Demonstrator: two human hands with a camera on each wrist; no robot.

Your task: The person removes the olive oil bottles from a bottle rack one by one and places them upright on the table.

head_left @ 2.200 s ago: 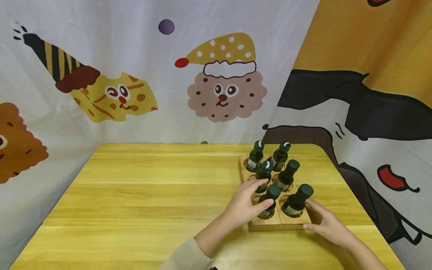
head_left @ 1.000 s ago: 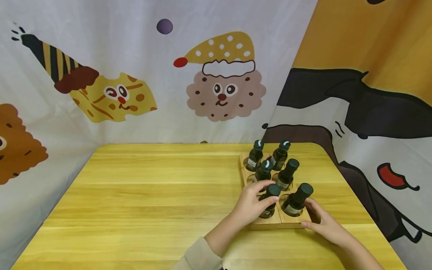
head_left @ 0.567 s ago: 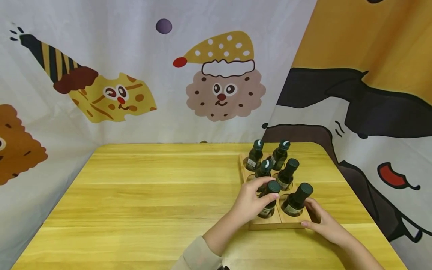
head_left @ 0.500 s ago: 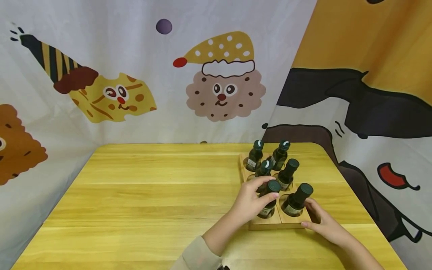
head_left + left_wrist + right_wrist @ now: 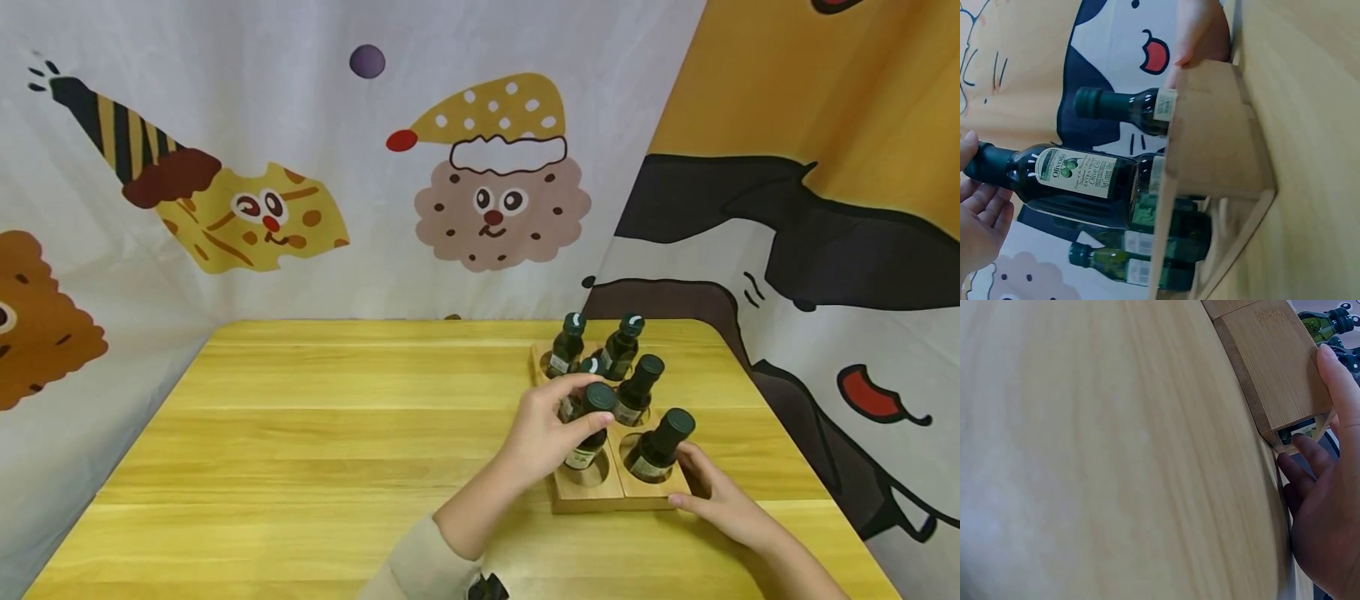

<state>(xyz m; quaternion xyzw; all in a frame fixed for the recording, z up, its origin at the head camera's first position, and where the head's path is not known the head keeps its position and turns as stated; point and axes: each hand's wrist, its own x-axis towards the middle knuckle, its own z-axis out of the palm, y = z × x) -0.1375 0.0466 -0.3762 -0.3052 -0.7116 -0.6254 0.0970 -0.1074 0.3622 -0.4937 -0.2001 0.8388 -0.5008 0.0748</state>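
Observation:
My left hand [image 5: 543, 429] pinches a dark green olive oil bottle [image 5: 1079, 172] by its capped neck, thumb on one side and fingers on the other. The bottle is raised from the front-left hole of a wooden bottle rack [image 5: 588, 498], its base close over the hole. In the left wrist view its label reads olive oil. My right hand [image 5: 723, 500] holds the rack's front-right corner, with the thumb at the front and fingers along the side. Nearest to it, another dark bottle [image 5: 660, 450] stands in the front-right hole.
Several more green-capped bottles stand in the rack behind, among them one in the middle right [image 5: 637, 392] and one at the back left [image 5: 566, 346]. The rack sits on the right part of a wooden table [image 5: 300, 467]. A cartoon-print curtain [image 5: 375, 225] hangs behind it.
My left hand closed on the front-left bottle's neck and lifted it upward and slightly left, uncovering its hole. The right hand stayed at the rack's corner.

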